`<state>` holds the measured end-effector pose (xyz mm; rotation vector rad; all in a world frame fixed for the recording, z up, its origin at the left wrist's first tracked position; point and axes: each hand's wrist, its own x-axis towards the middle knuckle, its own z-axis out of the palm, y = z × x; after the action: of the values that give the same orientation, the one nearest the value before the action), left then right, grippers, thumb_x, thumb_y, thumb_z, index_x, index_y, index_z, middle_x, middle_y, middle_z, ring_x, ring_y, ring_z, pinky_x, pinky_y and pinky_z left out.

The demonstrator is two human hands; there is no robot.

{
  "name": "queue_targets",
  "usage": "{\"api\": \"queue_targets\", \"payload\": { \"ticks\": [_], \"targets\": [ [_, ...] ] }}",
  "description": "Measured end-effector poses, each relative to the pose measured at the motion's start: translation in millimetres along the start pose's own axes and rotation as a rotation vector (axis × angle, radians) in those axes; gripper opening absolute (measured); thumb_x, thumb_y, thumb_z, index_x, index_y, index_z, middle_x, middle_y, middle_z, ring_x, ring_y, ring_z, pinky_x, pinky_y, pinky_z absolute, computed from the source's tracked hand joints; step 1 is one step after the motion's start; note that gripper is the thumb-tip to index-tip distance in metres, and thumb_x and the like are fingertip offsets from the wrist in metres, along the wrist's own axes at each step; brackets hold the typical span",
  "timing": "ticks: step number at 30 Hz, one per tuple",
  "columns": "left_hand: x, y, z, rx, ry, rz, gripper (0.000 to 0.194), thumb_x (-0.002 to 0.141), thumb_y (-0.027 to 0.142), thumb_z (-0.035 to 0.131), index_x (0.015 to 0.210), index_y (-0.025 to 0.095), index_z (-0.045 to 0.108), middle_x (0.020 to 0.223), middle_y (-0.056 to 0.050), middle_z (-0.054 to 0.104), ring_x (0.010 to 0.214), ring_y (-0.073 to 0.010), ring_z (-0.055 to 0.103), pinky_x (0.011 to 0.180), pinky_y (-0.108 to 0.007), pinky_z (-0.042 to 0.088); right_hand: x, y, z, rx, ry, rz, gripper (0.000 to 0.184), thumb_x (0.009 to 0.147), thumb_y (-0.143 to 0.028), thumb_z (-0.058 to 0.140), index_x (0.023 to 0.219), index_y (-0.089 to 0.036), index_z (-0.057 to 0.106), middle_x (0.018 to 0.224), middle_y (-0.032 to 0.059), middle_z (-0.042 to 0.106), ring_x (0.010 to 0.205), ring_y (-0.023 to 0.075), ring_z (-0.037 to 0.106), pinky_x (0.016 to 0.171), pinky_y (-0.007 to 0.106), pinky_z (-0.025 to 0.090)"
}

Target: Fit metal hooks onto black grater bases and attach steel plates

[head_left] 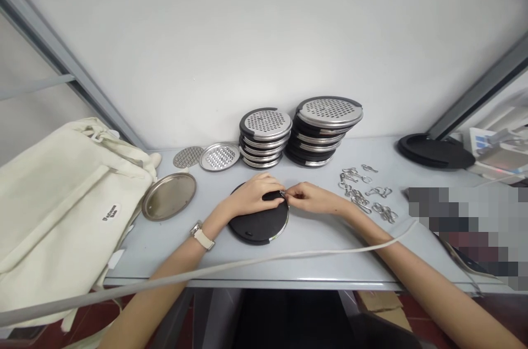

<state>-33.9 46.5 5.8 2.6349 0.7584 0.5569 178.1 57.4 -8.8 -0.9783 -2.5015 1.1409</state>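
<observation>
A round black disc with a metal rim (259,224) lies face down on the grey table (313,239) in front of me. My left hand (256,195) rests on its top edge, fingers curled and pressing it. My right hand (308,197) pinches a small metal clip (282,193) against the disc's rim, right beside my left fingertips. A watch with a pale strap sits on my left wrist.
Two stacks of round graters (265,137) (324,130) stand at the back. Loose grater plates (219,156) and a metal tray (169,196) lie to the left, beside a cream cloth bag (61,200). Several metal clips (365,189) are scattered to the right. A black lid (435,151) lies far right. A white cable (247,264) crosses the front.
</observation>
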Motion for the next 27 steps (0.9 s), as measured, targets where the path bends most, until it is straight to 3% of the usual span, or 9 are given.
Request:
{"api": "queue_targets", "payload": {
  "ticks": [27],
  "targets": [
    [1.4, 1.9, 0.4, -0.032, -0.003, 0.006, 0.014, 0.091, 0.022, 0.052, 0.101, 0.018, 0.061, 0.096, -0.004, 0.066, 0.095, -0.0186, 0.054, 0.093, -0.032, 0.038, 1.6, 6.0, 2.2, 0.004, -0.003, -0.007, 0.032, 0.084, -0.035, 0.037, 0.058, -0.018, 0.033, 0.058, -0.0049, 0.029, 0.054, 0.008, 0.028, 0.051, 0.023, 0.026]
  ]
}}
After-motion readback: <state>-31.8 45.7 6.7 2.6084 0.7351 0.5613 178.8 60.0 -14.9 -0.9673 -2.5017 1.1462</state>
